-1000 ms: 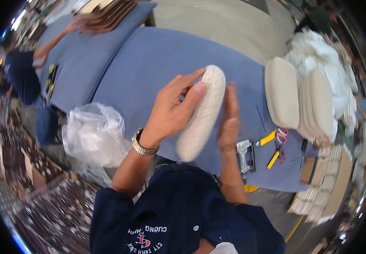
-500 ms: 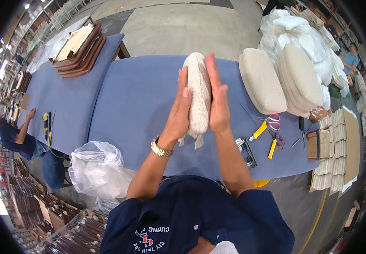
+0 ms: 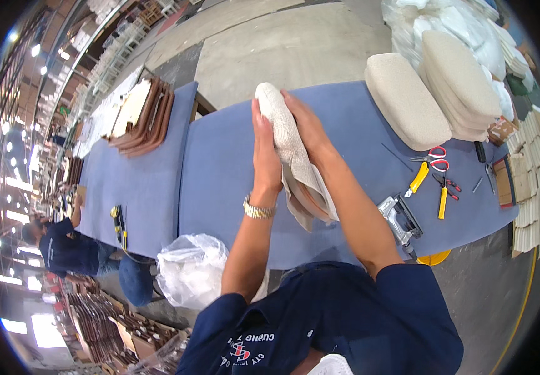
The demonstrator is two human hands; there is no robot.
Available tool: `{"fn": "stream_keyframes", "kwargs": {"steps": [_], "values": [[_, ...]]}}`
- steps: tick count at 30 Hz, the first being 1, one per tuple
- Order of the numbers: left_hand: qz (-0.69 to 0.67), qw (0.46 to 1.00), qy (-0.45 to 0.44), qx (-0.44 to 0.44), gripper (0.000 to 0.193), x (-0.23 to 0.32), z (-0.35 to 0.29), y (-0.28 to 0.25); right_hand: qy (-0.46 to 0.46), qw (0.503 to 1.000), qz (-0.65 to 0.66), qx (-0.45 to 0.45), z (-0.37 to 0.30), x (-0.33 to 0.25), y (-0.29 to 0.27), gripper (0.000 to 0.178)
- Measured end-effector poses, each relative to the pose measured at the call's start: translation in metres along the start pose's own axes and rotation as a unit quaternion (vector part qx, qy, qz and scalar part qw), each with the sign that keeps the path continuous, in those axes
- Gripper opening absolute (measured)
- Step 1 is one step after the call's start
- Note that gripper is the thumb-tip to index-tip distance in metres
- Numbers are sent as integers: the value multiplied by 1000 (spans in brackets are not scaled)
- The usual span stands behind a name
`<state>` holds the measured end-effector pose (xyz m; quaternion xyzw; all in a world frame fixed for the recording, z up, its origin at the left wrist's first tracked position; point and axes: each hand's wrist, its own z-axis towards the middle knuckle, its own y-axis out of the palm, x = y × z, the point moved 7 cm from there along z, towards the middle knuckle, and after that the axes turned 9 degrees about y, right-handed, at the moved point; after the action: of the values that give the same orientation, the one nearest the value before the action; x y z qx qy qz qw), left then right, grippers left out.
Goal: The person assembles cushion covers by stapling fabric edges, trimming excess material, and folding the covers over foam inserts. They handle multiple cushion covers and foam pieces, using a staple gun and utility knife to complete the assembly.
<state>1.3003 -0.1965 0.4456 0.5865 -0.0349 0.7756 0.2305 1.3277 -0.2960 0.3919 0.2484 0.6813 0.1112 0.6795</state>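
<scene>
Between my two palms a cream fabric-covered cushion pad [image 3: 285, 134] stands on its narrow edge above the blue-topped table [image 3: 226, 169]. My left hand [image 3: 267, 153] presses flat along its left side, with a metal watch on the wrist. Against the right side lies my right hand [image 3: 308, 128], fingers stretched toward the far end. The fabric parts at the near end into loose flaps, showing something brownish inside. To the right rest a cream pad [image 3: 405, 103] and a stack of similar pads [image 3: 460, 81].
Right of my arm lie a staple gun [image 3: 401, 222], a yellow-handled knife [image 3: 417, 180], red-handled scissors [image 3: 437, 160] and a yellow-handled tool [image 3: 442, 205]. Brown padded panels [image 3: 151, 119] are stacked at left. A plastic bag [image 3: 190, 269] sits by the front edge; a co-worker [image 3: 73, 247] is farther left.
The pad has turned between my hands, its far end now leaning left and its open fabric flaps showing at the near end. The whole view has shifted, moving the table rightward.
</scene>
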Motion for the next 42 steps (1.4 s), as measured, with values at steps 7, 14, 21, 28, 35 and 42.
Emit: {"fn": "stream_keyframes", "kwargs": {"steps": [7, 14, 21, 28, 35, 42], "values": [[117, 992, 36, -28, 69, -9, -6, 32, 145, 987, 58, -27, -20, -23, -21, 71], [217, 960, 175, -37, 64, -25, -25, 72, 52, 994, 75, -52, -36, -35, -62, 64], [191, 966, 171, -34, 63, -34, -21, 64, -103, 944, -313, 10, -77, -89, -34, 83], [194, 960, 194, -56, 59, -9, 11, 15, -131, 923, -351, 94, -128, -50, -20, 86], [446, 786, 348, -249, 45, 61, 7, -23, -144, 919, -354, -93, -130, -25, -2, 70], [436, 818, 343, -150, 60, 63, -11, -72, -275, 923, -263, -55, -141, -6, 4, 42]]}}
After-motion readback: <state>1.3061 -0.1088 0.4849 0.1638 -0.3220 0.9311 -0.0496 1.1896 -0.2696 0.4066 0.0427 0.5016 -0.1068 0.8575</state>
